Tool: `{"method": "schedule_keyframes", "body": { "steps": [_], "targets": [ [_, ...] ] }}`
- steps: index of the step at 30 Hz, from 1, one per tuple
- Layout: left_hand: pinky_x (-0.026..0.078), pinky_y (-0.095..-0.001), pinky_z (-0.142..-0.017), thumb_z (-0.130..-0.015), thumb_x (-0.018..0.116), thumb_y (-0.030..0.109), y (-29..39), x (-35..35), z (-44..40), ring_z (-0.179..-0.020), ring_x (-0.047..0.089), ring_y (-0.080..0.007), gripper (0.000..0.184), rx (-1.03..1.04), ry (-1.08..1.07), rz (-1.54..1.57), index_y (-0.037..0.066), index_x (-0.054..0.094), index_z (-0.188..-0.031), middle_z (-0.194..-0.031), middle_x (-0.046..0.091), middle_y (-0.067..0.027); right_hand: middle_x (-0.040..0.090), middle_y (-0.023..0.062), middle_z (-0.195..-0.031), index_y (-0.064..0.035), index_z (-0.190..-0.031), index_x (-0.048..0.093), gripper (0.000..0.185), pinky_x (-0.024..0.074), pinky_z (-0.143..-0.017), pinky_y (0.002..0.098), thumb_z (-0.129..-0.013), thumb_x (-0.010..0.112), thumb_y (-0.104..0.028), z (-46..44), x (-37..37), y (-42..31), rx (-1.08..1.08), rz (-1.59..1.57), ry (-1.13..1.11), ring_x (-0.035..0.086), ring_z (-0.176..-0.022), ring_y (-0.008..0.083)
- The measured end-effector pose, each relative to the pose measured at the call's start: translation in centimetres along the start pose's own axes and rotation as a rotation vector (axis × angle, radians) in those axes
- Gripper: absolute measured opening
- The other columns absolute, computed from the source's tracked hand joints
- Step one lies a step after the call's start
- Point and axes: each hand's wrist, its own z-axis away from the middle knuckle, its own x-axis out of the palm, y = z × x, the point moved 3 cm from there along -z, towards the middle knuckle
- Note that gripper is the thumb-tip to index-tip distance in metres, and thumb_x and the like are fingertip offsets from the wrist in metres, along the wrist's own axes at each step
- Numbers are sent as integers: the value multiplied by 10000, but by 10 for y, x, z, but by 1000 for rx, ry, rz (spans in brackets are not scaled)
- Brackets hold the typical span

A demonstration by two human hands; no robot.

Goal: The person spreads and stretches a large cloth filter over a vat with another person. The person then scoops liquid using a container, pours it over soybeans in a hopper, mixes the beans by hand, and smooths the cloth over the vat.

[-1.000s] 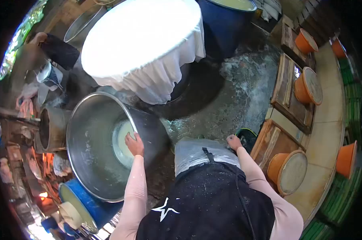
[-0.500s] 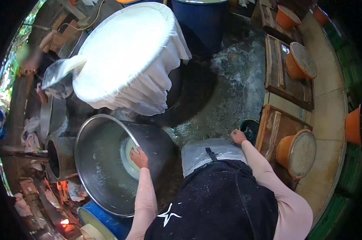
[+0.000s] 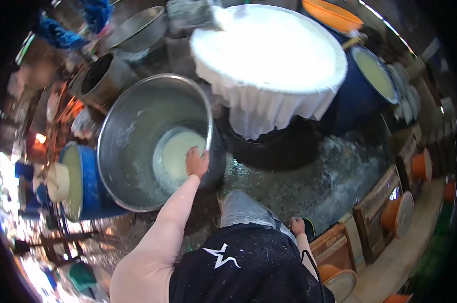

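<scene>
A large steel pot (image 3: 132, 126) leans with its mouth toward me, pale milky liquid (image 3: 176, 154) at its bottom. My left hand (image 3: 197, 162) is closed over the pot's right rim, fingers pointing inward. Low beside my apron, my right hand (image 3: 297, 225) is curled closed, next to a dark bucket with a yellow-green rim (image 3: 310, 228). Whatever those fingers hold is hidden. Behind the pot stands a round vat covered in white cloth (image 3: 274, 50); the cloth hangs in folds around its side.
Blue barrels of pale liquid stand at left (image 3: 92, 177) and back right (image 3: 377, 76). Orange tubs (image 3: 397, 214) sit on wooden boards at right. Embers (image 3: 40, 138) glow at far left. The floor (image 3: 284, 184) is wet. A blurred grey shape (image 3: 190, 14) hangs over the vat's edge.
The view has swung left, so pot and vat appear farther right. My left hand stays on the pot's rim. My right hand remains low beside the dark bucket.
</scene>
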Motion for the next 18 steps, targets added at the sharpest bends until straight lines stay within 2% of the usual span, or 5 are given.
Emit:
{"method": "schedule_keyframes", "body": {
  "steps": [2, 6, 9, 15, 18],
  "targets": [
    [408, -474, -1002, -898, 541, 384, -2, 0, 2, -1187, 489, -409, 513, -8, 18, -7, -43, 550, -1181, -1234, 543, -264, 710, 166, -887, -2, -956, 692, 309, 516, -786, 368, -834, 604, -272, -31, 9, 28, -68, -88, 53, 688, -845, 274],
    [426, -470, -991, -902, 563, 366, 5, -11, 4, -1188, 490, -399, 507, -21, 14, -31, -38, 545, -1208, -1230, 545, -246, 706, 164, -854, 31, -957, 677, 292, 524, -729, 352, -846, 608, -230, 8, -6, -38, 62, -187, -11, 680, -774, 233],
    [421, -470, -999, -908, 556, 368, 4, -10, 3, -1203, 479, -398, 514, -24, -19, -31, -38, 538, -1223, -1249, 536, -244, 699, 165, -854, 42, -974, 667, 308, 528, -673, 340, -850, 604, -233, -25, 7, 0, -100, -153, 50, 680, -726, 232],
    [407, -470, -1014, -913, 551, 364, 10, -14, 3, -1210, 472, -404, 528, -28, -52, -29, -49, 523, -1240, -1258, 532, -247, 680, 155, -853, 54, -965, 626, 268, 533, -639, 337, -878, 563, -191, -3, -3, -19, -22, -142, 25, 663, -687, 225],
    [390, -477, -1027, -918, 544, 360, 6, -10, 3, -1209, 469, -416, 529, -11, -31, -27, -55, 517, -1245, -1269, 525, -258, 680, 169, -850, 59, -940, 629, 304, 529, -646, 355, -864, 576, -230, -9, 0, -20, -101, -87, 70, 665, -691, 244]
  ]
}}
